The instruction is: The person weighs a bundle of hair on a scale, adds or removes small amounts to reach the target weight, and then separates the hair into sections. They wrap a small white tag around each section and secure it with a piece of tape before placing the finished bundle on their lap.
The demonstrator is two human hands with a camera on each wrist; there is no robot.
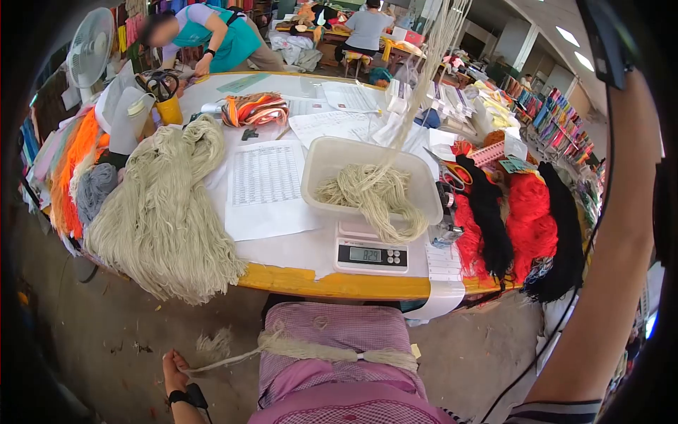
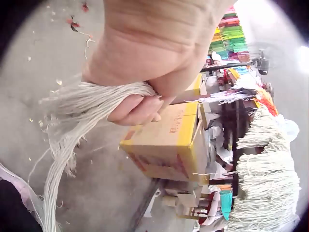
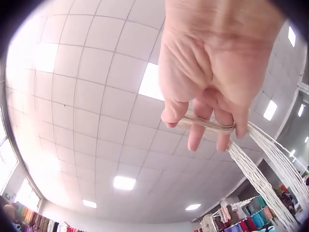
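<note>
Down by the lap's left side, my left hand (image 1: 174, 371) grips one end of a pale yarn bundle (image 1: 311, 350). The bundle stretches across the pink checked apron, with a white tie around it. In the left wrist view strands of this yarn (image 2: 72, 130) pass through the curled fingers. High overhead, my right hand (image 3: 212, 72) holds pale strands (image 3: 256, 174) wound across its fingers; the head view shows only that forearm (image 1: 621, 212). Those strands (image 1: 417, 99) drop into a translucent plastic tub (image 1: 311, 173), onto coiled yarn (image 1: 374, 191). Under the tub is a digital scale (image 1: 372, 256).
A big pale yarn hank (image 1: 159, 212) hangs over the table edge at left. Red yarn (image 1: 530, 219), black yarn (image 1: 561, 233) and scissors (image 1: 452, 173) lie at right. A printed sheet (image 1: 265, 180) is beside the tub. Another person (image 1: 219, 39) leans over the far side.
</note>
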